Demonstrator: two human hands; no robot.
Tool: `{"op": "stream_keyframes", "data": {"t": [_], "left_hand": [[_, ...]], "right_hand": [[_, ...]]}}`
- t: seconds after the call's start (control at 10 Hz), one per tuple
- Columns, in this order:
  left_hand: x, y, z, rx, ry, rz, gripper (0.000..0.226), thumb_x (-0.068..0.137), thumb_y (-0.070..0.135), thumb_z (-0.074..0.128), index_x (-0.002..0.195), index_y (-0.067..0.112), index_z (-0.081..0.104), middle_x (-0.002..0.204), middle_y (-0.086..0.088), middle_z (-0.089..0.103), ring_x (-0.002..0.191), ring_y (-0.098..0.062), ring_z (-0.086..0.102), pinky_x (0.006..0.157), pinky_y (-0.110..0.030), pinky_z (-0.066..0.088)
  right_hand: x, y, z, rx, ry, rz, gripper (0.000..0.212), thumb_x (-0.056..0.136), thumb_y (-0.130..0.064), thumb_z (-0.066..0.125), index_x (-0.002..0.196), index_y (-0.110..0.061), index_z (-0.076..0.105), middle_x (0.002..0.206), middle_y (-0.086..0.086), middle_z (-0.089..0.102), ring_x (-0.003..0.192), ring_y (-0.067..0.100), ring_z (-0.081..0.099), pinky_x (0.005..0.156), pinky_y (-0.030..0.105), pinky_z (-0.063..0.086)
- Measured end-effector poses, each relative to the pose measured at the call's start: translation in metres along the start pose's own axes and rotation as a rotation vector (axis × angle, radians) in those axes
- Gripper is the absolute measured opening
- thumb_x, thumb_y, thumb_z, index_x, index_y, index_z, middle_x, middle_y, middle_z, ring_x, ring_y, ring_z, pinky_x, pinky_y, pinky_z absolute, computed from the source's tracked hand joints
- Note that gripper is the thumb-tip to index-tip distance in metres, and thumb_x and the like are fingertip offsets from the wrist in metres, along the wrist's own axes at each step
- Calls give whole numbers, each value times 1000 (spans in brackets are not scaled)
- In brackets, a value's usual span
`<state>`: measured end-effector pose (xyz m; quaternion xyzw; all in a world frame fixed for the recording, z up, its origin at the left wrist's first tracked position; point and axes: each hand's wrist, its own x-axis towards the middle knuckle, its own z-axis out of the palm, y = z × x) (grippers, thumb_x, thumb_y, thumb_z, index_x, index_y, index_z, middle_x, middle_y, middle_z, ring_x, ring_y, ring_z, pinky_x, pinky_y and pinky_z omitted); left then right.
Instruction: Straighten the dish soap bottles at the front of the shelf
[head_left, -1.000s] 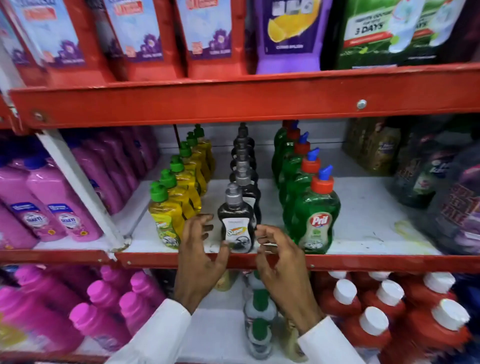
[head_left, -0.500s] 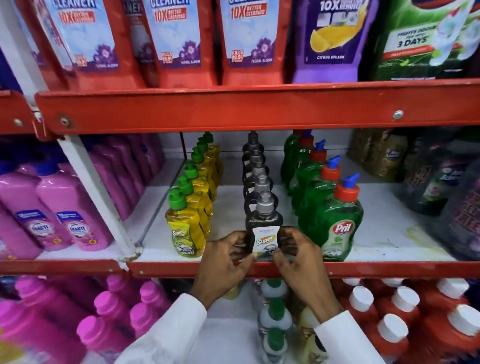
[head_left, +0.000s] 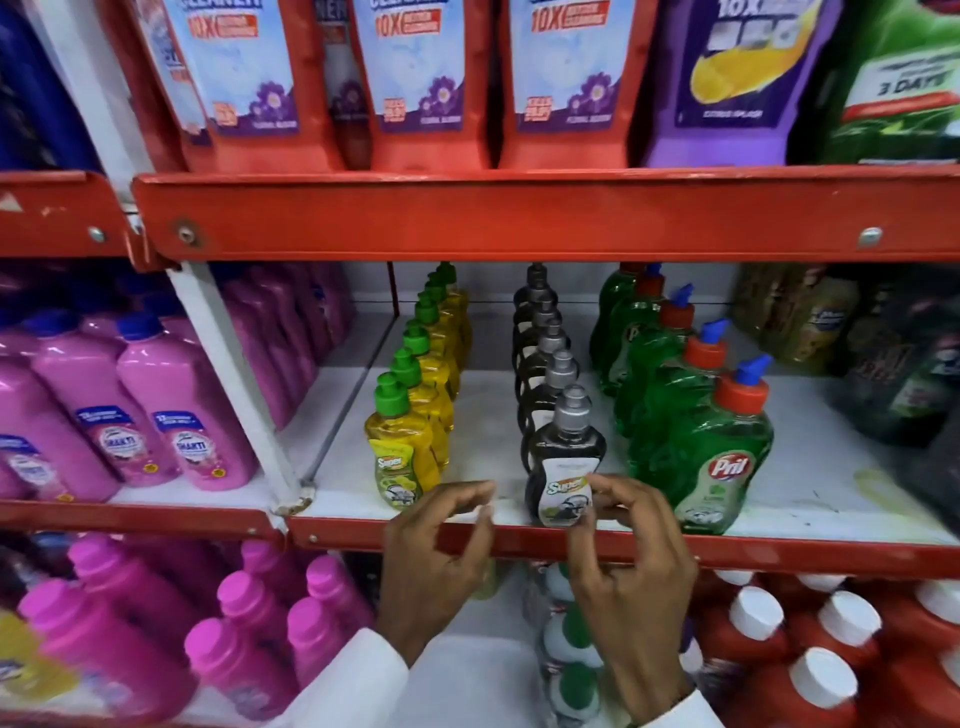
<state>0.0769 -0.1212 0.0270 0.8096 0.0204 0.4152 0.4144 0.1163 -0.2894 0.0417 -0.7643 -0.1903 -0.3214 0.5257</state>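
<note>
A shop aisle is shown, filled by a red metal rack with a white middle shelf (head_left: 483, 395) edged by a red front lip. Three rows of dish soap bottles are lined front to back on it: yellow bottles with green caps on the left, dark ones with grey caps in the middle, green ones with orange caps and blue spouts on the right. The front dark "Super" bottle (head_left: 563, 462) is stood upright at the shelf's front edge, label facing out. The right hand (head_left: 631, 561) is raised in front of the lip, thumb and fingers curled and closed lightly on the right side of that bottle's label. The left hand (head_left: 434, 551) is held apart from the dark bottle, fingers loosely curled and a little open, nothing gripped; its fingertips are seen just below the front yellow "Super" bottle (head_left: 399, 457), contact cannot be told. The front green Pril bottle (head_left: 724, 467) is stood just right of the right hand, upright. White sleeves are seen at both wrists. Pink Shakti bottles (head_left: 156, 415) with blue caps are packed in the left bay. Red refill pouches (head_left: 415, 83), a purple one and a green one are ranged on the upper shelf. Below, magenta-capped bottles are set left, red bottles with white caps (head_left: 810, 670) right. Edges are blurred.
</note>
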Motion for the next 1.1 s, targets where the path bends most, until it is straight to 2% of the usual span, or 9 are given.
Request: {"op": "stream_keyframes", "data": {"t": [0.1, 0.2, 0.3, 0.4, 0.5, 0.6, 0.8, 1.0, 1.1], "left_hand": [[1, -9, -36, 44, 273, 78, 11, 81, 16, 61, 85, 8, 68, 88, -2, 67, 91, -11, 65, 83, -23, 48], [21, -36, -59, 14, 312, -104, 32, 74, 26, 61, 101, 10, 57, 101, -7, 60, 92, -22, 63, 82, -34, 52], [34, -61, -70, -12, 73, -274, 62, 71, 43, 64, 124, 13, 51, 120, -6, 62, 106, -15, 64, 90, -33, 56], [38, -72, -72, 39, -135, -256, 60, 74, 45, 63, 125, 15, 57, 114, 6, 71, 105, -3, 67, 92, -35, 58], [36, -74, -73, -5, -171, -255, 53, 73, 42, 64, 119, 17, 64, 106, 6, 76, 96, -4, 73, 88, -39, 61], [35, -76, -75, -44, -149, -264, 51, 70, 42, 69, 114, 18, 68, 101, 7, 78, 88, -5, 75, 83, -39, 63], [33, -78, -78, -111, -156, -297, 47, 64, 42, 77, 105, 21, 70, 92, 7, 80, 81, -8, 76, 78, -34, 64], [33, -77, -78, -102, -154, -280, 44, 66, 39, 82, 106, 23, 71, 92, 8, 80, 81, -6, 76, 79, -37, 64], [31, -73, -79, -73, -158, -256, 51, 69, 43, 82, 114, 25, 68, 101, 11, 78, 90, -3, 73, 84, -40, 63]], "right_hand": [[-8, -18, 23, 87, -145, 0, 26, 81, -1, 66, 103, -15, 71, 97, -4, 68, 94, -5, 60, 85, 4, 41], [-6, -30, 58, 109, -382, 72, 40, 85, -8, 67, 123, -20, 64, 114, -7, 66, 100, 2, 64, 91, 16, 51], [3, -39, 92, 74, -496, 79, 46, 87, -11, 64, 133, -17, 58, 120, -7, 62, 108, 15, 65, 98, 25, 51], [10, -39, 111, 55, -569, 62, 37, 88, -11, 62, 124, -16, 64, 119, 1, 73, 106, 17, 69, 97, 29, 53], [12, -34, 115, 43, -588, 65, 31, 88, -13, 64, 119, -17, 68, 115, -1, 75, 99, 10, 70, 88, 11, 50], [12, -32, 114, 44, -590, 82, 31, 88, -15, 66, 118, -19, 69, 112, -4, 76, 94, 3, 70, 83, 0, 46], [9, -32, 112, 20, -584, 146, 43, 78, -33, 60, 118, -20, 69, 108, -6, 77, 95, 4, 72, 88, 27, 58], [7, -29, 111, 42, -577, 193, 44, 76, -35, 62, 116, -19, 69, 105, -7, 77, 92, 1, 71, 87, 32, 60], [4, -30, 106, 50, -458, 191, 32, 79, -24, 70, 111, -25, 71, 100, -9, 77, 88, -2, 71, 84, 31, 60]]}}
